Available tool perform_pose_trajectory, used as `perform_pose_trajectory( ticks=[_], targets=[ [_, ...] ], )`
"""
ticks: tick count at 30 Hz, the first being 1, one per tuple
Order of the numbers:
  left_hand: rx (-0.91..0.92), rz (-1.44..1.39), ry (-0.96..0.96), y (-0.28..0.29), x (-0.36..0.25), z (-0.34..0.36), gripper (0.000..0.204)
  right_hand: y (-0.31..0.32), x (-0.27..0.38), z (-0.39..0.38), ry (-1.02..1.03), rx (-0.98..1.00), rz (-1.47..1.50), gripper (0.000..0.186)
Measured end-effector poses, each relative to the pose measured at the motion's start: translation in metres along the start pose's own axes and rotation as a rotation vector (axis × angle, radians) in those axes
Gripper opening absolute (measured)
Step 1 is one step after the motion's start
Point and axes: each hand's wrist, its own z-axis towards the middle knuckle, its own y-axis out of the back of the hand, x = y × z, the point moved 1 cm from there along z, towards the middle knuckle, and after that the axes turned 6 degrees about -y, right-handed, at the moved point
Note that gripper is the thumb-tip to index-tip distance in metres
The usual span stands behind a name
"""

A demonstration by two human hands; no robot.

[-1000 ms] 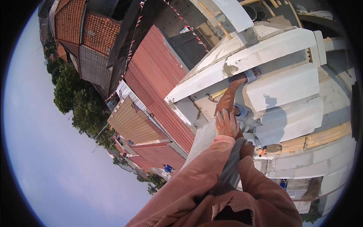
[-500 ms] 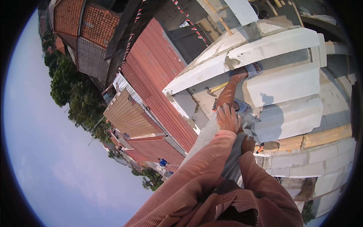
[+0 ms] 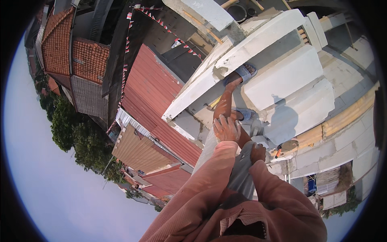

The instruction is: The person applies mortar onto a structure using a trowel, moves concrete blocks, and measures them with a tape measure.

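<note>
Right of centre, the left hand point(image 3: 227, 129) lies loosely spread on a leg point(image 3: 223, 105); the right hand point(image 3: 258, 153) (hold unclear) curls against cloth point(image 3: 242, 166).

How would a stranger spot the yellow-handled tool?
Find the long white beam. Just below it in view, left of the bare shin, lies the tool; its handle is yellow, unlike the orange handle near the right hand.

Above the red roof point(image 3: 155, 105), the flag string's corner point(image 3: 137, 7) now shows; below it, a blue shape disappears. Right of the roof, more bare leg point(image 3: 243, 136) shows between left hand point(image 3: 227, 129) and right hand point(image 3: 258, 153).
</note>
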Motion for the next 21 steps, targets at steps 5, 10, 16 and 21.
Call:
perform_pose_trajectory(
  ticks=[5, 10, 16, 21],
  targets=[
    [0.078, 0.038, -0.025, -0.001, 0.001, 0.001, 0.039, -0.006, -0.006, -0.007, 0.02, -0.021, 0.032, 0.053],
    [0.151, 0.081, -0.041, 0.005, -0.005, 0.004, 0.039, -0.014, -0.018, -0.01, 0.008, 0.005, 0.099, 0.052],
    [0.155, 0.147, -0.086, 0.004, -0.008, 0.003, 0.041, -0.039, -0.035, -0.009, 0.016, 0.0, 0.152, 0.051],
    [0.078, 0.182, -0.202, 0.003, -0.007, -0.002, 0.035, -0.044, -0.037, -0.021, -0.004, -0.003, 0.193, 0.051]
  ],
)
